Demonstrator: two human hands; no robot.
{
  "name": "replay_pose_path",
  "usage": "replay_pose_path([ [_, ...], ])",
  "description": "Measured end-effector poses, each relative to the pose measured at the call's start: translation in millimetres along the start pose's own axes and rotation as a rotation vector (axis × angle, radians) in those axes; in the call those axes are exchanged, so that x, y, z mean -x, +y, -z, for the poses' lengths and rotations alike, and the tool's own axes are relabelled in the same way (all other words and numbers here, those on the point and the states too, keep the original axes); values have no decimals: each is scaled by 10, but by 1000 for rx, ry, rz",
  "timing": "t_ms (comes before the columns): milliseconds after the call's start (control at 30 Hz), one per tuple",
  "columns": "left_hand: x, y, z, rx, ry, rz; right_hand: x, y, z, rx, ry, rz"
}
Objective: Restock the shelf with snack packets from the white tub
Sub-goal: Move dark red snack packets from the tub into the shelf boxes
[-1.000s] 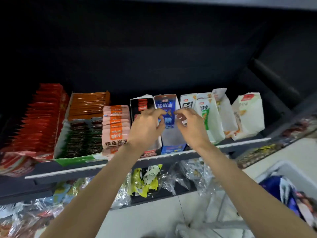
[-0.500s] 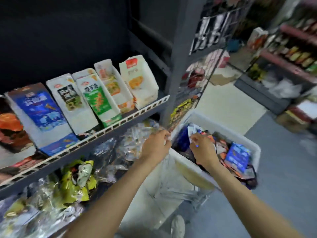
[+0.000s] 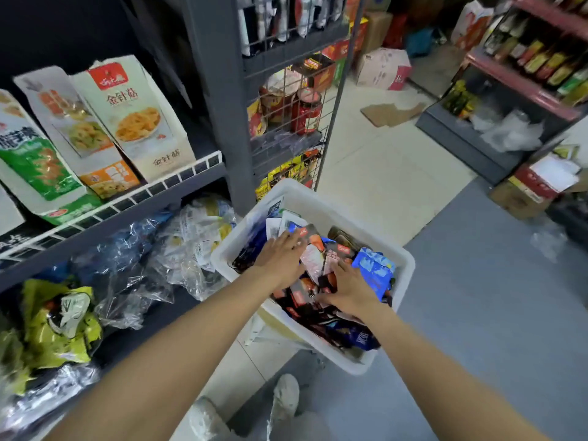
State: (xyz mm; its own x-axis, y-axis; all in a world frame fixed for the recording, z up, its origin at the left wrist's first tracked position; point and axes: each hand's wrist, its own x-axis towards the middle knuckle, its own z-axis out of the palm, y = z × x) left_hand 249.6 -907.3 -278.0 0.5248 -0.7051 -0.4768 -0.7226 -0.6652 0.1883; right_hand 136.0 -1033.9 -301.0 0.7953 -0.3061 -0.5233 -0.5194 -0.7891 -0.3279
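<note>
The white tub (image 3: 321, 200) stands on the floor to the right of the shelf, full of mixed snack packets (image 3: 375, 268) in blue, black, red and white. Both my hands are inside it. My left hand (image 3: 281, 257) lies palm down with straight fingers on the packets at the tub's left side. My right hand (image 3: 348, 288) rests flat on dark red-and-black packets nearer the front. Neither hand visibly grips a packet. The shelf (image 3: 178, 183) at the left carries upright display boxes of snacks (image 3: 136, 119).
A grey upright post (image 3: 219, 100) and a wire rack with jars (image 3: 305, 113) stand just behind the tub. Clear bags of goods (image 3: 178, 246) fill the lower shelf. Cardboard boxes (image 3: 383, 68) and another shelf unit (image 3: 496, 116) lie across the tiled floor. My shoe (image 3: 286, 396) is below the tub.
I turned from the shelf's blue box down to the right. Both hands left the shelf, crossed the tub's rim and now lie on the packets inside.
</note>
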Motion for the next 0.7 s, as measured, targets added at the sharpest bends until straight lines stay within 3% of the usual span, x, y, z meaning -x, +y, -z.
replay_pose_path([
  [167, -169, 46, 13, 23, 89, 119, -49, 50, 39, 99, -25, 40],
  [367, -307, 154, -38, 29, 341, 308, -189, 130, 51, -99, 9, -90],
  [533, -82, 36, 23, 560, 422, 249, -245, 7, 1, 0, 124, -147],
  [700, 383, -273, 210, 743, 449, 159, -248, -236, -5, 82, 131, -43],
])
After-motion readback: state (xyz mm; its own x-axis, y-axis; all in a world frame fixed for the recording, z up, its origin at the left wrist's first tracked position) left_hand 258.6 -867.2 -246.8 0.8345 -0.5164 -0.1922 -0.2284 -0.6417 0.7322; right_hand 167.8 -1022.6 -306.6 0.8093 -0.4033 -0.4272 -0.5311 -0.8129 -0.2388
